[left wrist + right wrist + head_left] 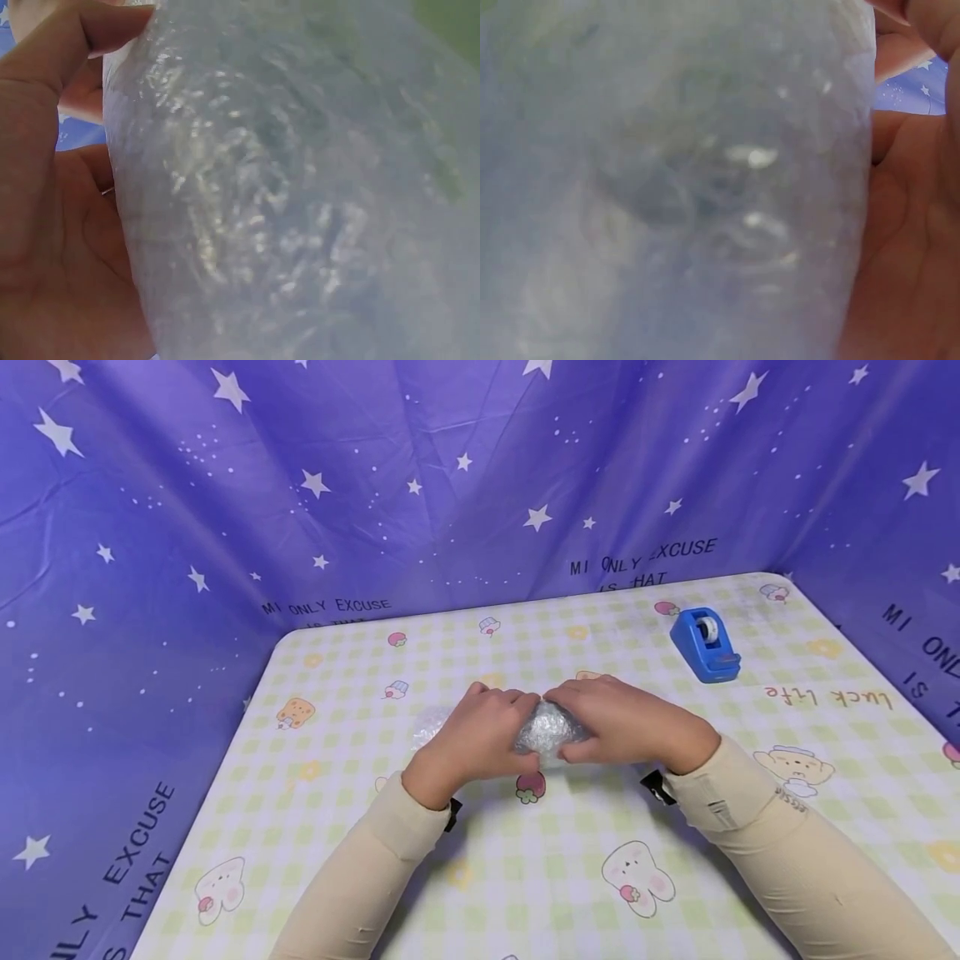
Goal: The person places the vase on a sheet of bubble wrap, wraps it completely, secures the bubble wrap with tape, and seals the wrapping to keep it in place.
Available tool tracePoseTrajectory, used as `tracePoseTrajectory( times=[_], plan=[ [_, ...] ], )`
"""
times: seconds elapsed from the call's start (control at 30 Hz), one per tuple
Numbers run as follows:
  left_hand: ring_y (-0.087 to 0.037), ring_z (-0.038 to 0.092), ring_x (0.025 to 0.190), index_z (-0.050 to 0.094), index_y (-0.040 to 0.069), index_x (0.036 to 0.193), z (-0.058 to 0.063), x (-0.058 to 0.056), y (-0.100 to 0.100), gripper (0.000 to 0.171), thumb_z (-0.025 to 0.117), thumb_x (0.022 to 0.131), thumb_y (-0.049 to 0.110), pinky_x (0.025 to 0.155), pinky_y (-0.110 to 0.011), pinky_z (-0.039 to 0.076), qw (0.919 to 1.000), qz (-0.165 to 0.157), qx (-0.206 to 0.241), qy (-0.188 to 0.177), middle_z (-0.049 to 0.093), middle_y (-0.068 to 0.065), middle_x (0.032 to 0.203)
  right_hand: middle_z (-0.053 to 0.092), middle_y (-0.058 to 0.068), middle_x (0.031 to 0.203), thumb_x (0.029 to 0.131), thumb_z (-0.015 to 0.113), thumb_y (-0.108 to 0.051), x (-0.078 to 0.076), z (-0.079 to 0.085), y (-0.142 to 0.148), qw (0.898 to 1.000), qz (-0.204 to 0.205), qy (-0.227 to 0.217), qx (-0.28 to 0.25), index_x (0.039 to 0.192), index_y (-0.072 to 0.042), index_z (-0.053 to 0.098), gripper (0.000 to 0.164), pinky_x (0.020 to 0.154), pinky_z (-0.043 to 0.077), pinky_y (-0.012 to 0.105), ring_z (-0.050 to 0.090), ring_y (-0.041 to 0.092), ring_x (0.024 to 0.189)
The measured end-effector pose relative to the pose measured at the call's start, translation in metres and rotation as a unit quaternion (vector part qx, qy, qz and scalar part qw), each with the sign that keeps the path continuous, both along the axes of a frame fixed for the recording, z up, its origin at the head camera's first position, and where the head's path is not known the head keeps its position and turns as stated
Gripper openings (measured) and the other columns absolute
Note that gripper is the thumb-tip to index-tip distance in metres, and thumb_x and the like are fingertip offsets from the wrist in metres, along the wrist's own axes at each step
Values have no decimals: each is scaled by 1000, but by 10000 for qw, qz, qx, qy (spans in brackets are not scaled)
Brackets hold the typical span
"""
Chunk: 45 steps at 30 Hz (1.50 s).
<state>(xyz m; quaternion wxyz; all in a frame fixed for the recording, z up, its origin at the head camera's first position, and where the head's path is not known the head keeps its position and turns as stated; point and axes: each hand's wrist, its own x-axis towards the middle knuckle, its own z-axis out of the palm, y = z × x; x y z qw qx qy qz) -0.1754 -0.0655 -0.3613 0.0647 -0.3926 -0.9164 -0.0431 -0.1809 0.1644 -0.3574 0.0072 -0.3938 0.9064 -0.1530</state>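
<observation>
Near the middle of the table, a roll of clear bubble wrap [549, 727] lies between both hands in the head view. The left hand [483, 732] grips it from the left, fingers over the far side and thumb on the near side. From the right, the right hand [626, 720] holds it in the same way. In the left wrist view the shiny bubble wrap [247, 187] fills most of the picture, with the palm against its edge. Bubble wrap [705, 202] also covers much of the right wrist view. Whatever may be inside the wrap cannot be made out.
A blue tape dispenser [705, 646] with a roll of tape stands at the table's back right. The table [262, 827] has a checked, cartoon-printed cover. Purple star-printed curtains [450, 485] hang behind it and along both sides.
</observation>
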Motion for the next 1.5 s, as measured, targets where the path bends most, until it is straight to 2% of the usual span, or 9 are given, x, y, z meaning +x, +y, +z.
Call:
tracePoseTrajectory(
  times=[0.27,0.43,0.63,0.8,0.93,1.13,1.27,1.37,1.5],
  plan=[
    [-7,59,74,63,16,114,3,2,-1,43,69,79,41,78,-37,44,9995,-72,-20,-323,68,9,93,67,-10,105,84,77,-31,2,1,2,9992,-37,-398,5,132,-14,65,51,86,45,37,55,9,91],
    [-8,65,85,63,17,113,3,2,-1,40,67,79,38,83,-38,45,9996,28,-1,-285,70,9,101,67,-12,107,87,75,-31,1,1,2,9988,-42,-490,-21,137,-15,62,54,84,47,36,55,9,91],
    [-15,69,108,65,17,130,5,3,-2,54,68,80,35,91,-41,46,9999,75,34,-74,70,5,125,68,-8,117,89,73,-34,0,-1,1,9984,-177,-541,19,142,-13,57,59,91,49,39,58,11,99],
    [-14,69,106,61,19,136,5,5,-2,61,73,79,37,92,-42,46,10000,14,20,-76,70,4,123,68,-7,124,89,73,-33,0,-1,1,9983,-217,-549,-14,144,-12,56,61,96,48,42,59,14,105],
    [-13,69,102,59,19,134,3,6,0,72,84,72,46,90,-41,44,9999,25,-108,129,70,5,118,68,-7,125,89,73,-32,0,-1,1,9984,-176,-524,-74,143,-12,57,60,96,47,41,59,13,104],
    [-16,69,88,58,15,125,0,8,5,79,91,66,56,87,-40,43,9986,90,-213,476,69,5,107,70,-7,125,88,75,-34,0,-1,-1,9996,-73,-282,-54,141,-11,60,60,100,44,42,60,12,99],
    [-18,68,82,57,14,122,-1,8,6,75,90,66,53,85,-40,42,9985,132,-191,501,68,5,102,68,0,132,85,77,-37,4,0,-2,9997,-186,-71,108,141,-9,59,65,113,38,56,63,21,116],
    [-18,68,82,58,14,121,-1,7,6,69,87,68,48,84,-39,42,9986,177,-172,476,68,4,102,67,7,132,80,81,-38,6,0,-3,9992,-250,206,230,140,-6,59,72,111,41,57,63,28,121],
    [-17,69,83,58,13,122,-1,5,5,66,85,70,45,85,-40,42,9990,185,-126,387,69,3,103,68,10,125,74,85,-39,7,-2,-4,9966,-185,743,302,137,-2,60,77,102,48,51,65,30,111]
  ],
)
